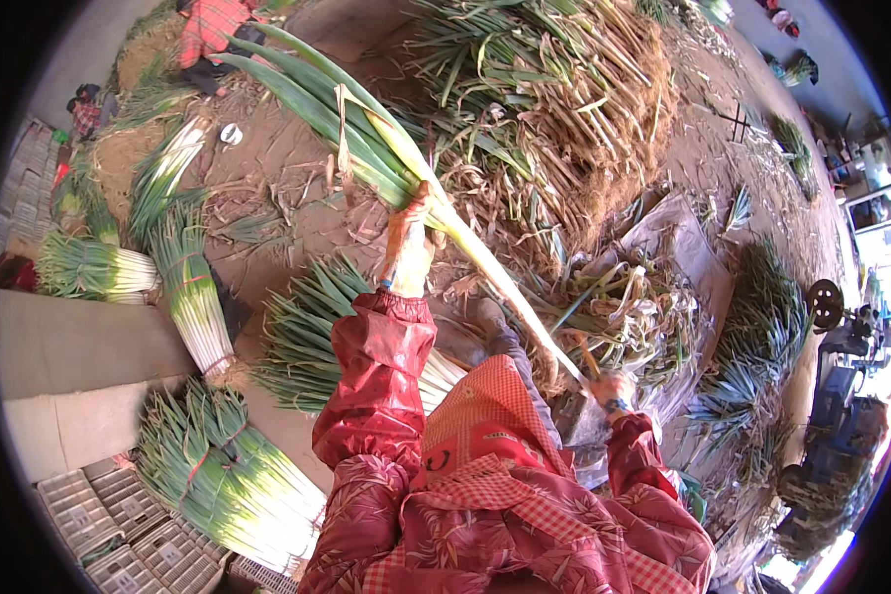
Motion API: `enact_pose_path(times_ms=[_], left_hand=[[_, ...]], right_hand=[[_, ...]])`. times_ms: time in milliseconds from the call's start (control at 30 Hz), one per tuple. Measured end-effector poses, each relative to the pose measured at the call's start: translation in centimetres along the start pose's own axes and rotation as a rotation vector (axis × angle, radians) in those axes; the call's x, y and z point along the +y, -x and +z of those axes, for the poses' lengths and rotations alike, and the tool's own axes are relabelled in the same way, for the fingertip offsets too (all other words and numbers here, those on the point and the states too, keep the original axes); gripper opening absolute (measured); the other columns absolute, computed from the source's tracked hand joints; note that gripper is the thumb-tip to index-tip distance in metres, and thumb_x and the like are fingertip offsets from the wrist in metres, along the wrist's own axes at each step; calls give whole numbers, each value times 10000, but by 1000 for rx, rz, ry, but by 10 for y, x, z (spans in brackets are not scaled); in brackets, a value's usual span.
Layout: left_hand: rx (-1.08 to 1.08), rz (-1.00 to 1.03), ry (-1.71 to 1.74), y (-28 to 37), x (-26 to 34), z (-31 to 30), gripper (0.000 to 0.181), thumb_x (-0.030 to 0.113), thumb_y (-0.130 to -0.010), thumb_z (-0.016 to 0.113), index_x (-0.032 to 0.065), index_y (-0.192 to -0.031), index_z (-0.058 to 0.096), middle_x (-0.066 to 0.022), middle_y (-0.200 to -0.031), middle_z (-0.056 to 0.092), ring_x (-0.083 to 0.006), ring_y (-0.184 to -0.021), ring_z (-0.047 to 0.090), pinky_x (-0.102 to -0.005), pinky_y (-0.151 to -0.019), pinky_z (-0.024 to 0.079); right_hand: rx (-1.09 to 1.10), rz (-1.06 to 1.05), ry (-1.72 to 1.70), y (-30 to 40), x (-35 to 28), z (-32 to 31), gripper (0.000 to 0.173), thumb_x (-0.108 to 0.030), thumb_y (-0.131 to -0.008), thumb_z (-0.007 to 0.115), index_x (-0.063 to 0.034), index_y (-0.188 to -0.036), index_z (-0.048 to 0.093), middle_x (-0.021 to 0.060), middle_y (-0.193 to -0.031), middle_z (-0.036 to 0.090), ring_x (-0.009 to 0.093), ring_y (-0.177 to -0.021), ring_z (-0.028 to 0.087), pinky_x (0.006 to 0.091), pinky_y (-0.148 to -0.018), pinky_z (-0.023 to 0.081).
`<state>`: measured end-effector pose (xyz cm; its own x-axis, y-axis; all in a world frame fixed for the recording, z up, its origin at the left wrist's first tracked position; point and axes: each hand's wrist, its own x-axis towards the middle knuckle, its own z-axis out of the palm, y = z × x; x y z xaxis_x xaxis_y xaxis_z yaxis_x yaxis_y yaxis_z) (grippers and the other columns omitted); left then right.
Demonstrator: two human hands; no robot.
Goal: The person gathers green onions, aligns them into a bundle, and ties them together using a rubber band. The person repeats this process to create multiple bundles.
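Note:
A long green onion point(482, 252) stretches slantwise between my two hands. My left hand point(410, 241), in a stained glove, is closed around it where the green leaves meet the pale stalk. A withered leaf point(343, 137) hangs from its top. Brown roots point(546, 367) show near the lower part. From there a thin pale end runs to my right hand point(612, 390), whose fingers are closed on it; detail there is small. Trimmed green onions point(319, 334) lie on the ground below my left forearm.
Untrimmed green onions point(534, 96) are heaped ahead. Peeled waste point(631, 304) lies beside a plastic sheet point(679, 230) at right. Tied bundles point(223, 475) and plastic crates point(126, 512) stand at left. A person in a checked shirt point(211, 33) bends at far left. Machinery point(846, 371) stands at right.

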<state>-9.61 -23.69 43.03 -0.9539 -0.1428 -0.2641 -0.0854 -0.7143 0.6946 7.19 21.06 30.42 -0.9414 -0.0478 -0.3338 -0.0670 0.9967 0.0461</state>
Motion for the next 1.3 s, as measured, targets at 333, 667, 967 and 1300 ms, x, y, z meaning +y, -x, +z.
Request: enact_pose_path(times_ms=[333,667,967,1300], left_hand=[[-101,40,71,-2,32,32,319,319,-884,578,14,-979,577,-53,-794,584,-129,-578,453,-272,-536,397],[482,841,-1065,-98,-17,-27,335,290,-815,685,35,-628,575,-29,-507,539,-129,-398,489,-276,-388,369],[-261,-278,-305,43,-132,41,238,221,-816,643,17,-924,584,-66,-641,597,-176,-572,559,-295,-537,439],[34,-23,-183,-35,46,57,227,239,-851,618,24,-924,602,-65,-814,636,-130,-531,574,-230,-427,460]], right_hand=[[-269,-253,-1503,-40,-143,-209,518,-376,-859,604,19,-1187,525,1,-849,555,84,-743,491,240,-671,420],[-214,-197,-1427,-93,-161,-256,360,-319,-877,582,6,-1029,604,-36,-664,477,63,-585,406,237,-520,334],[-61,-130,-1710,-164,-196,-245,303,-269,-931,517,12,-974,620,-22,-760,560,58,-690,488,204,-583,394],[-315,-46,-1504,-91,-127,-249,322,-317,-891,552,-8,-963,609,-17,-676,551,69,-590,474,221,-515,372]])
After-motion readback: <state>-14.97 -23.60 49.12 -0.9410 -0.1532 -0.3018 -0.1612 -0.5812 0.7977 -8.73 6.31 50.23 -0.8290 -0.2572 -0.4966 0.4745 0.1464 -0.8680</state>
